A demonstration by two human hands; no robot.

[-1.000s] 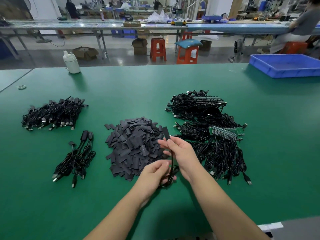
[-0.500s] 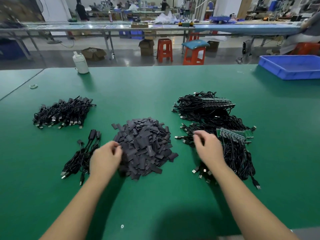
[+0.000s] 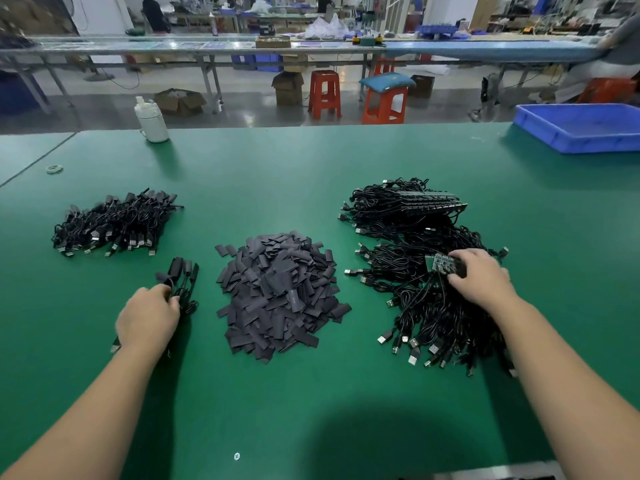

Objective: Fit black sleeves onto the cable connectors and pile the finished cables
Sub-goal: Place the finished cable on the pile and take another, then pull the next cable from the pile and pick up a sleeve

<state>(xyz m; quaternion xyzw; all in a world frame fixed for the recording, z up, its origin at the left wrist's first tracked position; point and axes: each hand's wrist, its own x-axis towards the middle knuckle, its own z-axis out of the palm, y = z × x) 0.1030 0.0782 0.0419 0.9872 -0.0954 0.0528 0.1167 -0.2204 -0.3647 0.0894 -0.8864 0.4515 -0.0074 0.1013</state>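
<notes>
green table [image 3: 311,393] in a workshop; left hand [image 3: 147,318] grips finished cables [image 3: 183,282], right hand [image 3: 481,280] grips a green connector board [image 3: 440,263].

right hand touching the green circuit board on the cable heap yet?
Touching. In the head view the right hand has its fingers curled over the near edge of the circuit board, with no gap visible, atop the cable heap.

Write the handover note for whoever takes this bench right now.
Left hand: on the small finished pile, fingers curled at a cable; grip unclear.
Right hand: grips a green board on the unsleeved cables.
Sleeves: heap in the centre.
Done: small pile, plus a bigger finished pile far left.
Left: most of the right-hand cables are without sleeves.
</notes>
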